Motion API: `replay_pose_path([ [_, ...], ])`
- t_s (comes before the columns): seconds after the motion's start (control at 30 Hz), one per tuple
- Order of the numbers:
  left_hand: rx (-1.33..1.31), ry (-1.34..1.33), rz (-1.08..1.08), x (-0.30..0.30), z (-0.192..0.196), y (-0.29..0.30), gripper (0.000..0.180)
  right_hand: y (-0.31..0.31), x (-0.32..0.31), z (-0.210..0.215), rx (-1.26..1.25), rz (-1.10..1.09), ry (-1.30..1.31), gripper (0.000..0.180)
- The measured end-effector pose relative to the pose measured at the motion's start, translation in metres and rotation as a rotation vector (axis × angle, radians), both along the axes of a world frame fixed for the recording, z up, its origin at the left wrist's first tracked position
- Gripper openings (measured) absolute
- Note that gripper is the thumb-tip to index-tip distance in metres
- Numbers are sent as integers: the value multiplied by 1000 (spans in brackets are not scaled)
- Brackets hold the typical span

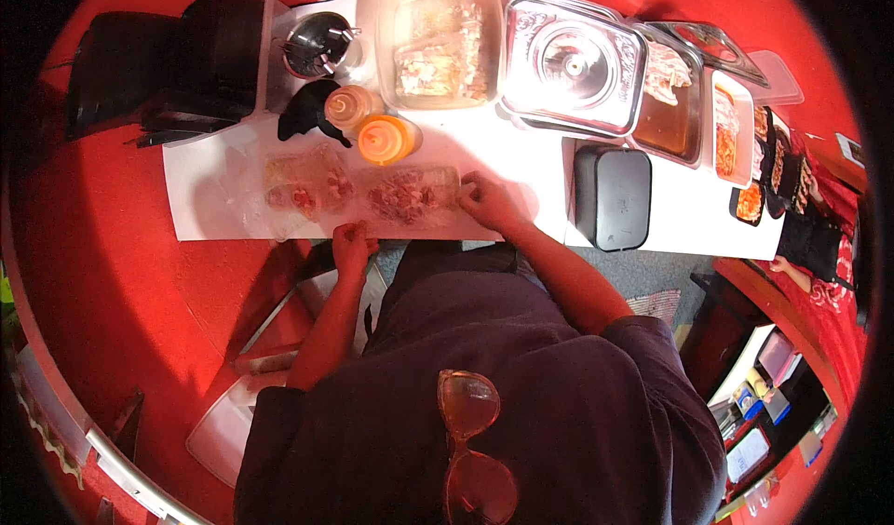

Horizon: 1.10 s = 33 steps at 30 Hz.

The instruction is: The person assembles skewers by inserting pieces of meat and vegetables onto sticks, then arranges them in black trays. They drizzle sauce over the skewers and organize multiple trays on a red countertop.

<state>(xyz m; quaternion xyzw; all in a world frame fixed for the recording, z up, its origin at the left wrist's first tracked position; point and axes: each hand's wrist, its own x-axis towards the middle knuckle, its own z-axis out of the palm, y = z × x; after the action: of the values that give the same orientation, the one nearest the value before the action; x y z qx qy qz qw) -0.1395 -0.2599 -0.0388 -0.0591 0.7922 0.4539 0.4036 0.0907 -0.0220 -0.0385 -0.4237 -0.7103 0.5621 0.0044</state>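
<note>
Two clear plastic pouches lie flat on the white table [521,167] in front of me. One pouch [410,195] holds reddish, meat-like pieces; another pouch [307,182] to its left holds pale and red food. My right hand [488,203] is closed, its fingertips pinching the right end of the nearer-to-centre pouch. At the table's front edge, below the gap between the pouches, my left hand [351,248] has its fingers curled together; what they hold, if anything, is too small to make out.
Behind the pouches stand two squeeze bottles, one orange [386,141] and one paler [348,108], and a large plastic tub [384,60] with food. A lidded metal pan [573,64], black container [622,199] and food trays sit right. A black-filled bin [265,55] stands left.
</note>
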Motion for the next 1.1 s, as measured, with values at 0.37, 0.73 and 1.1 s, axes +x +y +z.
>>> replay_pose_path([
  [0.37, 180, -264, -229, -14, -2, 8, 35, -6, 28, -35, -73, -236, 62, 30],
  [0.73, 477, -283, 596, -101, -16, -31, 34, 7, 52, -25, -256, -408, 222, 28],
  [1.1, 569, -507, 329, -26, 28, -48, 29, 39, 76, -39, -81, -382, 117, 27],
])
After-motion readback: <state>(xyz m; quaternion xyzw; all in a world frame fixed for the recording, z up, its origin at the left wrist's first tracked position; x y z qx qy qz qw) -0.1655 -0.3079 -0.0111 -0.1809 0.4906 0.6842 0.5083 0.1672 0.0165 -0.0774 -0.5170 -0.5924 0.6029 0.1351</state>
